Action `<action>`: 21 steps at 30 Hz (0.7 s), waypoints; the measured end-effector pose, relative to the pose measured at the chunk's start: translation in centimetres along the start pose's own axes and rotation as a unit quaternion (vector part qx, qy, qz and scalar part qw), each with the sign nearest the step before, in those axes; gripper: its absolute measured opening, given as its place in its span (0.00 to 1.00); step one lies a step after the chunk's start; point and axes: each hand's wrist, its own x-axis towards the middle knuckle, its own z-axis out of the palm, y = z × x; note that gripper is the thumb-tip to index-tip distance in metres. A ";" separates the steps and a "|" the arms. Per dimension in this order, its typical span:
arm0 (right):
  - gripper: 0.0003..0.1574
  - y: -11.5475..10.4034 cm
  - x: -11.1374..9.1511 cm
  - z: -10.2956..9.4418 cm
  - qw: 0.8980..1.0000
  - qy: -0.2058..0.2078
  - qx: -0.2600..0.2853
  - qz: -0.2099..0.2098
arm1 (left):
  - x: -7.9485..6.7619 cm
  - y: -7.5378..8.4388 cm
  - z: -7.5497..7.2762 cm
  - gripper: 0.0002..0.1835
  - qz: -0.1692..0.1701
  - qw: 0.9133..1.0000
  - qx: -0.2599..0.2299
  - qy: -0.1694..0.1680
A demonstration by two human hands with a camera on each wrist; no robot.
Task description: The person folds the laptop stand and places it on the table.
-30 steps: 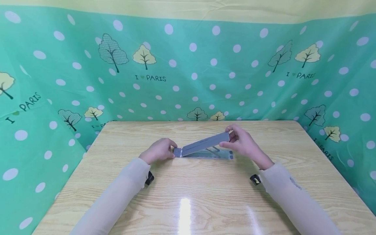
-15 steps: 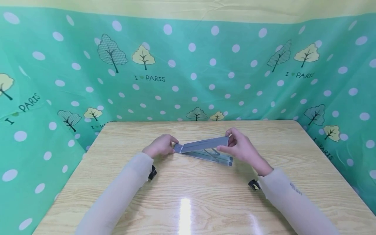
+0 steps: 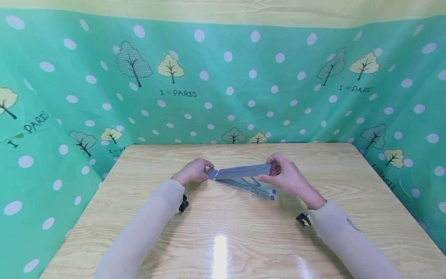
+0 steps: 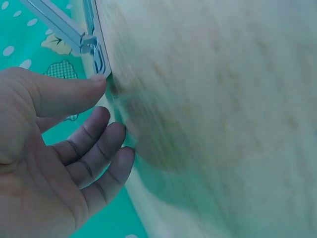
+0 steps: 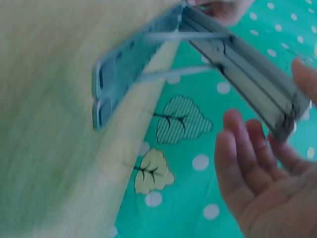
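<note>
A grey metal folding stand, which looks like a laptop stand (image 3: 244,171), is partly unfolded near the middle of the table. Its upper arm (image 5: 257,84) rises at a low slant over the base (image 3: 251,187), with thin struts (image 5: 178,73) joining the two. My left hand (image 3: 192,170) pinches the stand's hinged left end between thumb and index finger; the other fingers curl loosely in the left wrist view. My right hand (image 3: 289,176) grips the raised right end of the upper arm, thumb on the near side and fingers on the far side.
The wooden table (image 3: 223,221) reaches around the stand on all sides. Behind and beside it hangs a green dotted curtain (image 3: 223,85) printed with trees. A small black device (image 3: 302,219) sits at the right wrist, another (image 3: 183,203) at the left.
The upper arm has come down to a flatter slant. The base's right end has swung toward me, and the hinged end has moved slightly away. Both hands keep their hold.
</note>
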 end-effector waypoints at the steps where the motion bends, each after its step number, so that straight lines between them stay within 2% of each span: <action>1: 0.39 0.2 0.2 -0.3 1.000 -0.010 0.007 -0.006 | -0.2 0.0 0.1 0.29 -0.003 1.000 -0.005 -0.001; 5: 0.34 1.1 1.0 -1.9 0.995 -0.070 0.053 -0.039 | -0.9 0.4 0.2 0.35 -0.022 1.000 -0.019 0.011; 9: 0.31 2.0 1.6 -3.2 0.986 -0.132 0.087 -0.059 | -1.5 1.0 0.5 0.32 -0.042 0.998 -0.020 0.037; 12: 0.32 2.3 2.0 -3.6 0.980 -0.167 0.089 -0.065 | -1.7 1.4 0.8 0.29 -0.054 0.997 -0.015 0.051; 21: 0.31 2.7 2.6 -3.5 0.976 -0.190 0.094 -0.058 | -1.5 2.4 1.1 0.25 -0.070 0.995 0.013 0.075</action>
